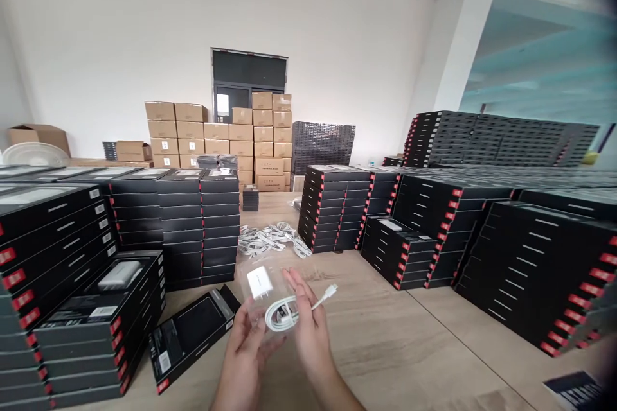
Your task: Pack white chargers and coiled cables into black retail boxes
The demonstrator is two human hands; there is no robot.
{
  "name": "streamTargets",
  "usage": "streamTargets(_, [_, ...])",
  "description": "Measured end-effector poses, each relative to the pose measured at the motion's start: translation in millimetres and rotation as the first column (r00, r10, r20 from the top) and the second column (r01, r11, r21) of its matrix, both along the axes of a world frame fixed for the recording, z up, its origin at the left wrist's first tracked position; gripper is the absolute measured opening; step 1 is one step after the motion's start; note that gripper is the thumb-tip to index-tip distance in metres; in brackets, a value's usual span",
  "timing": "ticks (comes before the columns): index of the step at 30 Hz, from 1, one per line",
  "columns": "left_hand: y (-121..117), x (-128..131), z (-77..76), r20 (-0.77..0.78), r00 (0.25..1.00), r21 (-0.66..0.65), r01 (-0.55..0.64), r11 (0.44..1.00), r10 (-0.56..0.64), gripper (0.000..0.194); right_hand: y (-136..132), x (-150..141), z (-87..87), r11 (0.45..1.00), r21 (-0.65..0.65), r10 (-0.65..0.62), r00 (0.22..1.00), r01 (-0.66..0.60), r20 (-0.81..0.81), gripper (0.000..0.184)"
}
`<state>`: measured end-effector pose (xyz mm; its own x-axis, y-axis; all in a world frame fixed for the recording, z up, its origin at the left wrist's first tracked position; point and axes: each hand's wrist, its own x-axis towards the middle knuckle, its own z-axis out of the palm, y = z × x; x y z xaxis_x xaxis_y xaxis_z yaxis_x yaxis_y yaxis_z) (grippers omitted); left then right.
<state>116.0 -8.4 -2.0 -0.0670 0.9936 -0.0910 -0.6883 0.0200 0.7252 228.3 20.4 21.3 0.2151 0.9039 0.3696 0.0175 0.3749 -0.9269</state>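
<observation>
My left hand (pixel 247 334) pinches the lower left of a clear plastic bag (pixel 245 264). Inside the bag's upper part shows a white charger plug (pixel 259 282) with its metal prongs. A coiled white USB cable (pixel 274 321) overlaps the bag's right side; whether the coil lies partly inside cannot be made out. Fingers of my right hand (pixel 307 314) close on the cable, whose connector end sticks out past them to the right. Left of my hands, an open black box (pixel 195 337) lies flat on the table, its flap raised at the far end.
A pile of white cables (pixel 270 239) lies beyond my hands on the wooden table (pixel 380 347). Stacks of black boxes stand left (pixel 180 231) and right (pixel 530 263). A white device (pixel 118 275) rests on a lower left stack. Brown cartons (pixel 216 139) are piled by the wall.
</observation>
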Motion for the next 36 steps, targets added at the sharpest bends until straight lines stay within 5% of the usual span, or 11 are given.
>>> streamTargets(5, [-2.7, -11.2, 15.2, 0.168, 0.985, 0.006, 0.047, 0.999, -0.047, 0.043, 0.7, 3.8, -7.3, 0.994, 0.111, -0.006, 0.979, -0.017, 0.206, 0.045])
streamTargets(12, [-5.9, -13.6, 18.3, 0.063, 0.996, 0.079, 0.054, 0.995, -0.059, 0.034, -0.7, 3.3, -4.4, 0.941, 0.290, 0.003, 0.865, -0.172, 0.502, 0.045])
streamTargets(19, [0.7, -22.9, 18.1, -0.044, 0.999, 0.128, 0.008, 0.992, -0.002, 0.035, -20.6, -2.6, 12.5, 0.961, 0.022, 0.257, 0.925, -0.274, 0.280, 0.062])
streamTargets(23, [4.0, -25.4, 18.1, -0.028, 0.998, 0.099, -0.051, 0.994, 0.054, 0.038, -15.5, 7.2, 20.7, 0.864, -0.117, 0.488, 0.872, -0.489, -0.042, 0.064])
streamTargets(26, [3.7, -27.7, 19.8, -0.031, 0.999, 0.105, -0.031, 0.994, 0.035, 0.036, -7.3, 15.2, 21.5, 0.826, -0.137, 0.503, 0.824, -0.547, -0.259, 0.059])
streamTargets(30, [2.0, -28.9, 23.4, -0.071, 0.997, 0.153, 0.038, 0.988, -0.027, 0.033, -6.5, 18.3, 21.3, 0.808, -0.242, 0.471, 0.835, -0.537, -0.283, 0.053])
streamTargets(34, [3.0, -26.6, 22.2, -0.152, 0.988, 0.238, 0.067, 0.969, -0.031, 0.034, -8.8, 13.7, 20.8, 0.778, -0.196, 0.544, 0.797, -0.597, -0.263, 0.053])
streamTargets(36, [4.4, -24.1, 19.7, -0.179, 0.984, 0.246, 0.054, 0.968, -0.009, 0.035, -8.0, 9.3, 18.1, 0.805, -0.186, 0.531, 0.824, -0.563, -0.196, 0.052])
